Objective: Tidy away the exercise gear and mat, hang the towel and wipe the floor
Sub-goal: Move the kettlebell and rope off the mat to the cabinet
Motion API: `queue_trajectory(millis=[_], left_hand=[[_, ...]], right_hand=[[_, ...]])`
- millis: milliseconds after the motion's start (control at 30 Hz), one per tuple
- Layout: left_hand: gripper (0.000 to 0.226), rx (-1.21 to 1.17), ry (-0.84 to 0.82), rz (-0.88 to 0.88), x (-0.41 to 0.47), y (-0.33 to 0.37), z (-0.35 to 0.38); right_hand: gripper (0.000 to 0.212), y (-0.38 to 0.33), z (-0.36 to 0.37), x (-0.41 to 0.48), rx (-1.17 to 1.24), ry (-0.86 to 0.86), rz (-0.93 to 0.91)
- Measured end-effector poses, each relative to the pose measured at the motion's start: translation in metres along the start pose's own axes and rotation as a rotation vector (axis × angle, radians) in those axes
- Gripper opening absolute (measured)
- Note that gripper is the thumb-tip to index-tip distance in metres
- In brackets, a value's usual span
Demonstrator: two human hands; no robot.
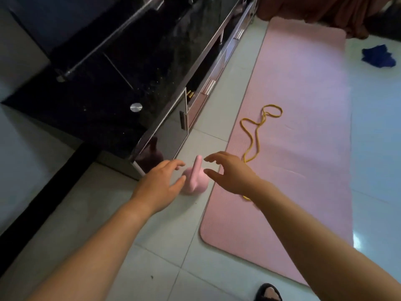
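Observation:
A pink kettlebell (196,180) stands on the tiled floor between the black cabinet and the pink mat (299,135). My left hand (159,184) hovers just left of it, fingers spread and holding nothing. My right hand (230,172) hovers just right of its handle, fingers loosely spread and also holding nothing. A yellow rope (257,131) lies looped on the mat, its near end hidden behind my right wrist. A blue cloth (378,56) lies crumpled on the floor at the far right.
A black glass-topped cabinet (121,83) with pink drawer fronts runs along the left. Brown fabric (325,11) hangs at the mat's far end. My sandalled foot (268,293) shows at the bottom edge. Pale floor tiles (165,246) lie in front.

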State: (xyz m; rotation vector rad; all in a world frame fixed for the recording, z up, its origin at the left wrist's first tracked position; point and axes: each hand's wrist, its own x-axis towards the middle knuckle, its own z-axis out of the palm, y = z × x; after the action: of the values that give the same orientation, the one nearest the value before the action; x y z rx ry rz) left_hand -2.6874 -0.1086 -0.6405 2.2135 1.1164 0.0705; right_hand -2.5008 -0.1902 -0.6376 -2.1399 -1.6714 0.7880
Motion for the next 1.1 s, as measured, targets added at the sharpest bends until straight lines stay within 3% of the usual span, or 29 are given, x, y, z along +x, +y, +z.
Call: queue_trajectory(millis=[367, 867, 1100], left_hand=[[0.032, -0.141, 0.131, -0.063, 0.075, -0.093, 0.135], [0.050, -0.180, 0.152, -0.175, 0.101, -0.111, 0.171], [0.055, -0.240, 0.107, -0.181, 0.110, -0.101, 0.187]], right_hand=[[0.040, 0.104, 0.104, 0.099, -0.060, 0.105, -0.058], [0.053, 0.129, 0.144, 0.126, -0.117, 0.023, -0.176], [0.047, 0.140, 0.149, 0.140, -0.155, 0.011, -0.246]])
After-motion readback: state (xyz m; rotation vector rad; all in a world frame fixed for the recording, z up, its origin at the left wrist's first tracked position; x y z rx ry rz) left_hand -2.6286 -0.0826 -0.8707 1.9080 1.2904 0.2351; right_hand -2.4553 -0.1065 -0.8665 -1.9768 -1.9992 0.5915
